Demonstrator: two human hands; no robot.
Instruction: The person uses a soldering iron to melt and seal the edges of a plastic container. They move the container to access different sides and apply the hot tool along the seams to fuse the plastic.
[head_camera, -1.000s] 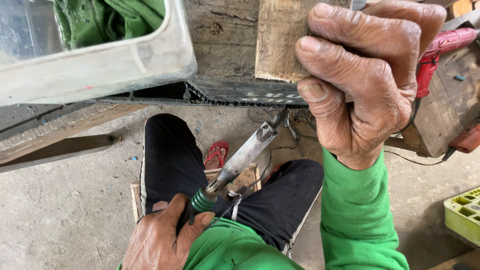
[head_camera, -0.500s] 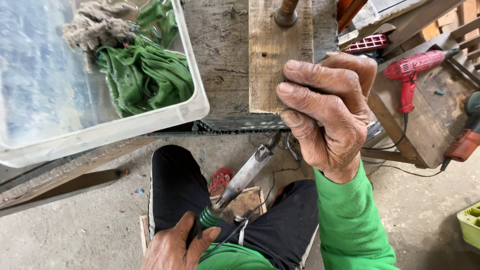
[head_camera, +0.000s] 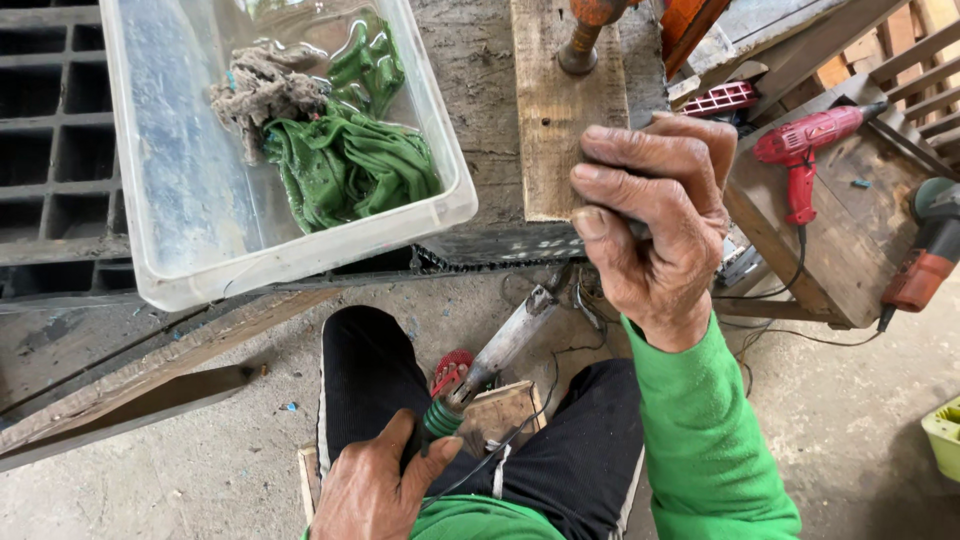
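The right hand (head_camera: 655, 215) is curled into a loose fist at the near end of a wooden plank (head_camera: 560, 110) lying on the desk (head_camera: 475, 90); its fingers wrap something small and dark, but what it is cannot be told. The left hand (head_camera: 375, 485) sits low over the lap, fingers closed round the green handle of a soldering iron (head_camera: 495, 355), whose grey metal shaft slants up and away towards the right hand, its tip just below the desk edge. A thin cable runs from the handle across the black trousers.

Up and to the left of both hands, a clear plastic tub (head_camera: 300, 255) rests on the desk, holding a green rag (head_camera: 350, 165) and a wad of grey fibre (head_camera: 260, 85). To the right of the right hand, a red electric drill (head_camera: 805, 150) lies on a wooden bench (head_camera: 850, 250), and an orange and grey power tool (head_camera: 925, 250) lies near its far edge. A red sandal (head_camera: 452, 368) shows between the knees, beside the iron's shaft.
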